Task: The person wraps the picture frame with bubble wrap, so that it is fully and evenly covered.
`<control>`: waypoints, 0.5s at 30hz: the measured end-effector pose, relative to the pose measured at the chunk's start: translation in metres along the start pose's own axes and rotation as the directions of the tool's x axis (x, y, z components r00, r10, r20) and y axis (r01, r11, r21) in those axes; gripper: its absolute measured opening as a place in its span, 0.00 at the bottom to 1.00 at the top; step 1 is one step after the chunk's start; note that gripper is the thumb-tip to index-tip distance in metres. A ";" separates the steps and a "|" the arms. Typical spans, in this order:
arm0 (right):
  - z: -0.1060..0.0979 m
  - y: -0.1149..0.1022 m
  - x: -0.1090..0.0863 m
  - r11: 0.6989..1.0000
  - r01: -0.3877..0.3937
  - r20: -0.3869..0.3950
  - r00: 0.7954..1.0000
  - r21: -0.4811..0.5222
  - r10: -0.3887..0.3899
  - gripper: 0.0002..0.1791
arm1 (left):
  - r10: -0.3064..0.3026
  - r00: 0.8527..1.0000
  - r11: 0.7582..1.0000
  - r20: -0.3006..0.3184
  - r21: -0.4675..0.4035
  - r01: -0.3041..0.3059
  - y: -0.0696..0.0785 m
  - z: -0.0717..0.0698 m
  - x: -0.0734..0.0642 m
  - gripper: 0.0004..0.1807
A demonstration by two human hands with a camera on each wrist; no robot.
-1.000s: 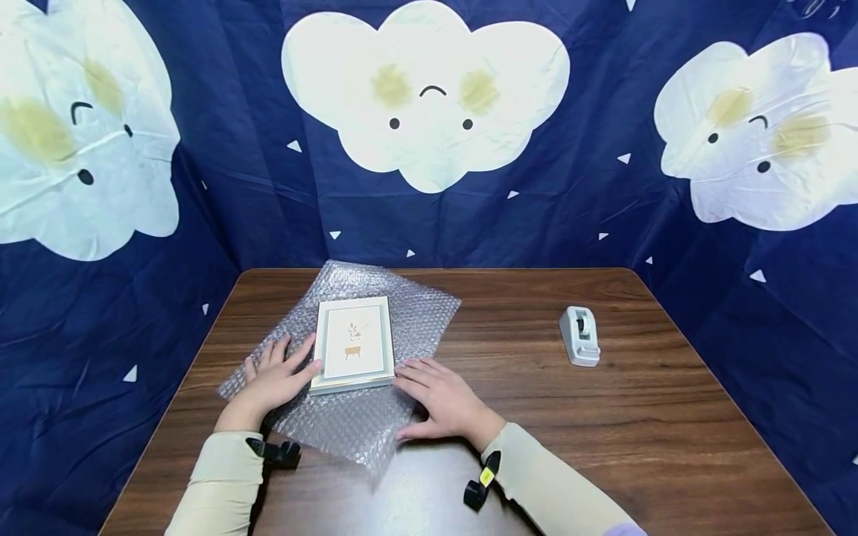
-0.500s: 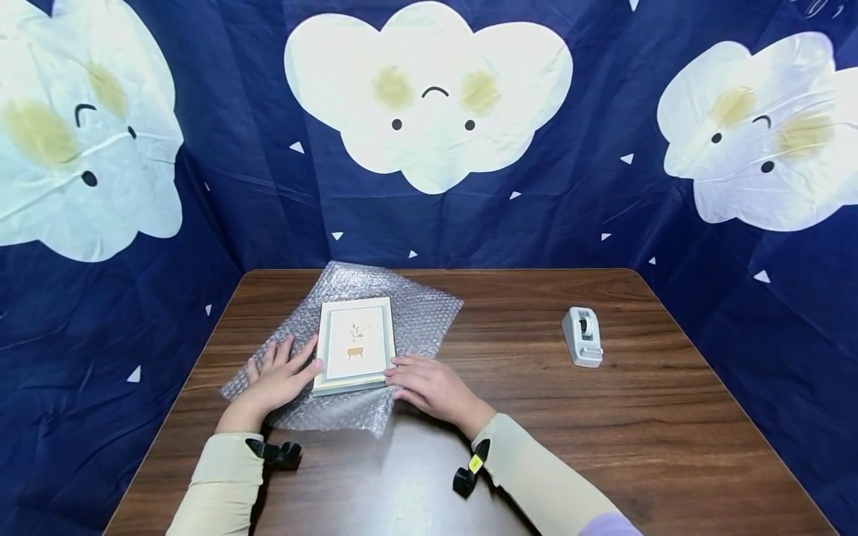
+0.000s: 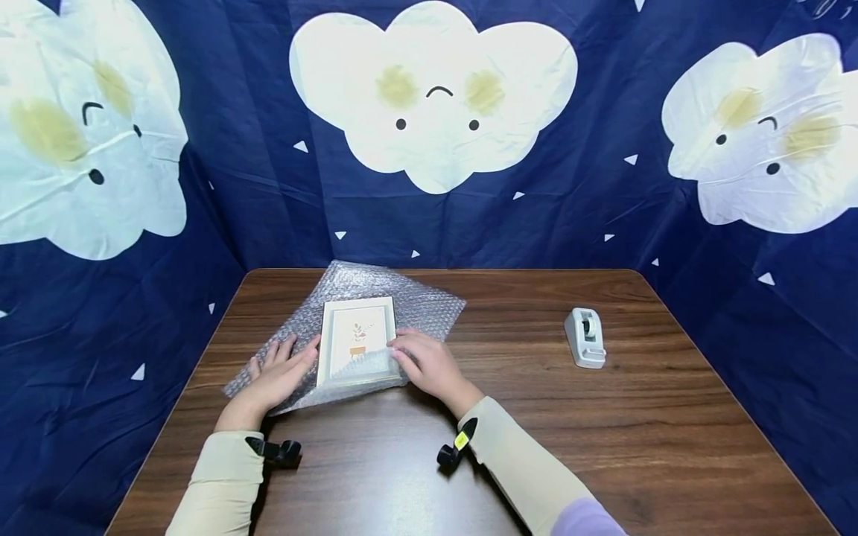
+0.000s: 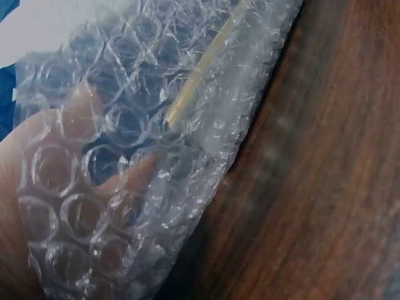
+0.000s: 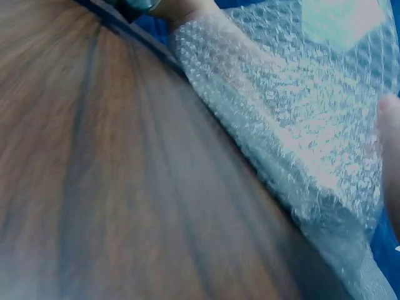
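A picture frame [image 3: 342, 320] with a cream border and a potted-plant print lies face up on a sheet of bubble wrap [image 3: 432, 298]. The near flap of the wrap is folded up over the frame's lower part. My right hand [image 3: 432, 365] pinches that flap by its corner at the frame's right side. At the left edge of the frame, my left hand [image 3: 275, 378] rests on the wrap with its fingers spread. Through the bubble wrap [image 4: 178, 169] in the left wrist view, part of the left hand shows, along with a yellowish frame edge [image 4: 199, 72].
A white tape dispenser [image 3: 585, 339] stands on the right of the brown wooden table [image 3: 509, 320]. Dark blue fabric [image 3: 469, 223] with white clouds hangs behind the table and at both sides.
My right hand has lifted the near part of the bubble wrap, moving away from me and slightly left, and folded it over the frame's lower part. My left hand has stayed nearly still.
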State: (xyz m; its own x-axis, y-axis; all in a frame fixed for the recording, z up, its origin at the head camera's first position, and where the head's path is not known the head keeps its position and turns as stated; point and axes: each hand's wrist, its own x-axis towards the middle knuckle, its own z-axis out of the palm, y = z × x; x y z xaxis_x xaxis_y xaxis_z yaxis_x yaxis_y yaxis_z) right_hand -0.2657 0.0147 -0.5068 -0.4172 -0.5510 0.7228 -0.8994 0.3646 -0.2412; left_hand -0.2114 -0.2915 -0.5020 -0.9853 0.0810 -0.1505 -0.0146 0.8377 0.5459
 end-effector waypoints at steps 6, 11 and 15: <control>0.007 0.003 0.011 0.971 -0.232 0.061 0.970 -0.063 0.236 0.14 | 0.004 1.000 1.000 -0.003 -0.007 -0.004 0.003 -0.002 0.000 0.34; 0.017 0.005 0.015 0.916 -0.380 0.083 0.916 -0.127 0.392 0.13 | 0.003 1.000 1.000 -0.001 -0.015 -0.003 0.003 -0.003 0.000 0.35; 0.023 0.005 0.017 0.875 -0.459 0.083 0.876 -0.156 0.474 0.08 | 0.008 1.000 1.000 0.006 -0.021 -0.008 0.003 -0.004 -0.001 0.36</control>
State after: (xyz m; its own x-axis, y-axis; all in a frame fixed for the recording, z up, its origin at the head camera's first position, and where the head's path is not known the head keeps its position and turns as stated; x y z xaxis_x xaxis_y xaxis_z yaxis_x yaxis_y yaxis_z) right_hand -0.2804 -0.0101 -0.5113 -0.8032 -0.3724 0.4650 -0.5750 0.6886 -0.4418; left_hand -0.2115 -0.2917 -0.4967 -0.9843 0.0912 -0.1510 -0.0100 0.8257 0.5640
